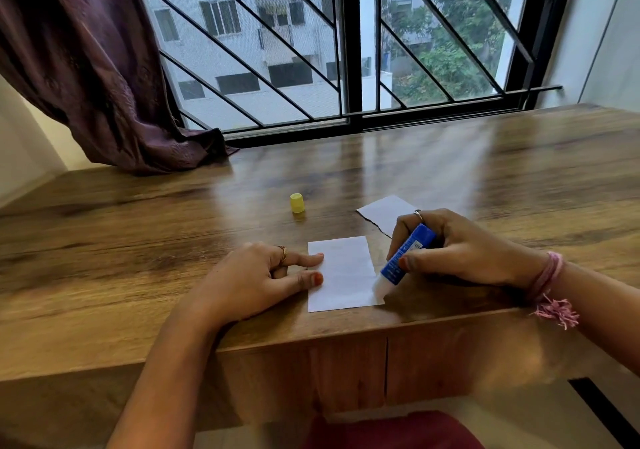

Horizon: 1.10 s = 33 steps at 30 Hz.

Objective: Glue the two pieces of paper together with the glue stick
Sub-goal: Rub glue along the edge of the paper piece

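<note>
A white piece of paper (pixel 346 275) lies flat near the front edge of the wooden table (pixel 138 240). My left hand (pixel 263 275) presses its left edge down with a straight finger and the thumb. My right hand (pixel 460 251) grips a blue glue stick (pixel 405 256), tilted down to the left, with its white tip touching the paper's right edge. A second piece of paper (pixel 388 214) with a torn edge lies farther back, partly hidden under my right hand. The yellow cap (pixel 297 203) of the glue stick stands on the table behind the papers.
A barred window (pixel 346 50) runs along the table's far side. A purple curtain (pixel 104 84) hangs at the back left and rests on the tabletop. The table's front edge is just below the near paper.
</note>
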Each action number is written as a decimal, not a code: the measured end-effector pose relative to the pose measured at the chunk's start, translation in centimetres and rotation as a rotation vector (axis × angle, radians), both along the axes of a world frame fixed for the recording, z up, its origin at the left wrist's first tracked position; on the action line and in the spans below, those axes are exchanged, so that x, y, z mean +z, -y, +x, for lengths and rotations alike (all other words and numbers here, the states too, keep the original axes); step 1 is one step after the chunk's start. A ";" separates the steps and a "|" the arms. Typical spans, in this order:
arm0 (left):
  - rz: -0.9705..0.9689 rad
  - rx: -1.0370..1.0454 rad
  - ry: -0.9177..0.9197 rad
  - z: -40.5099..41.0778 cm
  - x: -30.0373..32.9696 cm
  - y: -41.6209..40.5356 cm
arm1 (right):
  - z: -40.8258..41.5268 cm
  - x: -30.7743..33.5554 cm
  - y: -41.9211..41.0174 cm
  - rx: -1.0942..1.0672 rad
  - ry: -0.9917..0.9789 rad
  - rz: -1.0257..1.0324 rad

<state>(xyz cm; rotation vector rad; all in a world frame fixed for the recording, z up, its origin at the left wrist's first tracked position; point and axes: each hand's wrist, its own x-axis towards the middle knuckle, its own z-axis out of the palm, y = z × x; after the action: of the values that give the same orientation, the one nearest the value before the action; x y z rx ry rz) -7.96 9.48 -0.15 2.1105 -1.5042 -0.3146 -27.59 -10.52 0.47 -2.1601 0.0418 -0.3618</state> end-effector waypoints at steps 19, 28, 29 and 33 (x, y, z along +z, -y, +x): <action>0.001 -0.005 -0.009 0.0 0.0 0.0 | 0.1 -0.2 0.4 -0.003 0.020 -0.002; -0.004 0.008 -0.007 0.0 -0.1 0.1 | 0.0 -0.3 0.7 -0.054 0.146 0.226; -0.009 0.017 -0.005 -0.1 -0.1 0.1 | 0.0 -0.2 0.7 -0.088 0.197 0.277; -0.044 0.105 0.040 -0.9 -0.4 0.0 | 0.0 -0.2 1.1 -0.241 0.317 0.303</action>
<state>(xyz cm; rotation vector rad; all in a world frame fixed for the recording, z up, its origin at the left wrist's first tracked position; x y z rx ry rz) -8.84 9.52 -0.59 2.1633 -1.4032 -0.2002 -27.55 -11.65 0.28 -1.7811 0.1680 -0.7817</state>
